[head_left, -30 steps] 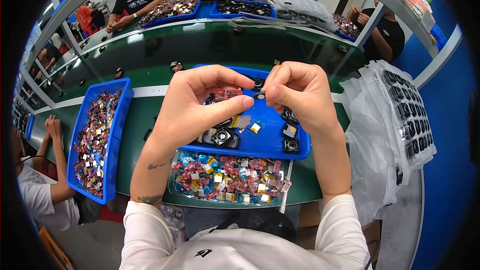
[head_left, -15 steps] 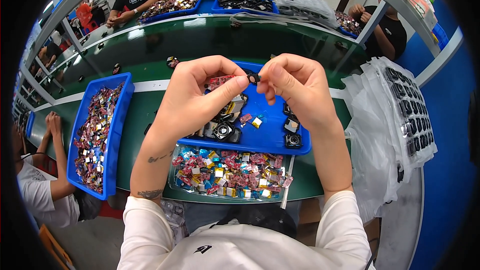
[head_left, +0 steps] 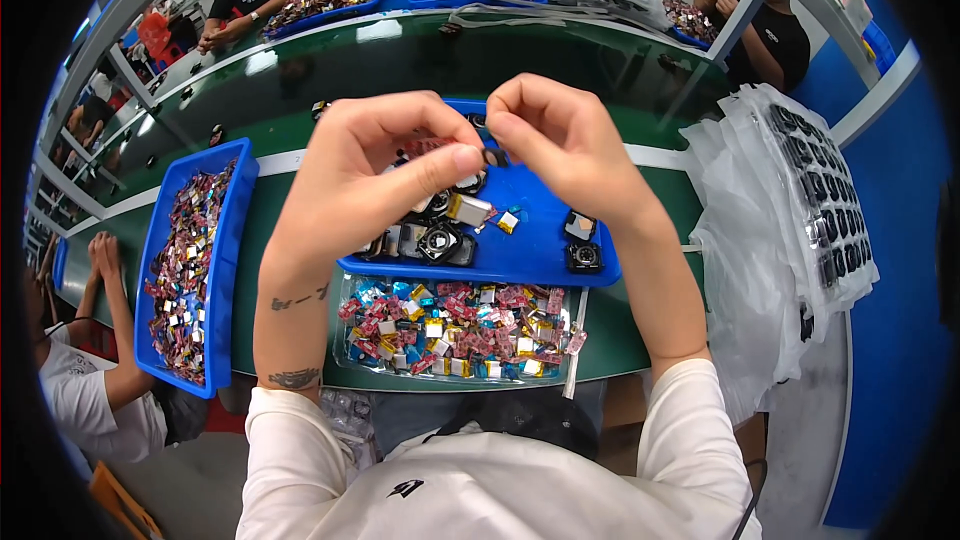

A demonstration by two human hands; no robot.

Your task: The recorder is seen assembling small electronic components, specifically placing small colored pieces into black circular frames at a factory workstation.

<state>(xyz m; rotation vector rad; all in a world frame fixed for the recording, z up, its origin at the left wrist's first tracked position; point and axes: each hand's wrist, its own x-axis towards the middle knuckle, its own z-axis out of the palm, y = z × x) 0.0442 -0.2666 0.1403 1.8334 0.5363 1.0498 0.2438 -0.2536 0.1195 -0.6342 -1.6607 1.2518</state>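
Observation:
Above the blue tray [head_left: 545,180], my left hand [head_left: 385,155] and my right hand [head_left: 555,130] meet in a pinch. A small black part [head_left: 494,156] sits between their fingertips; the fingers cover most of it. Beneath my left hand, several black watch-like cases [head_left: 440,242] lie piled in the tray beside a silver battery cell [head_left: 469,209]. A smaller cell with yellow tape [head_left: 508,223] rests farther right. Two more black cases [head_left: 584,257] stand along the tray's right side.
Nearest me is a clear tray [head_left: 345,360] of red boards and small cells. A long blue bin [head_left: 228,270] of similar parts stands left. Plastic sheets and black-case trays [head_left: 815,195] are stacked right. Across the green conveyor [head_left: 420,65], co-workers sit by more bins.
The view has shifted a little. My hands are still pinched together over the tray, with the right hand turned more over the small black part.

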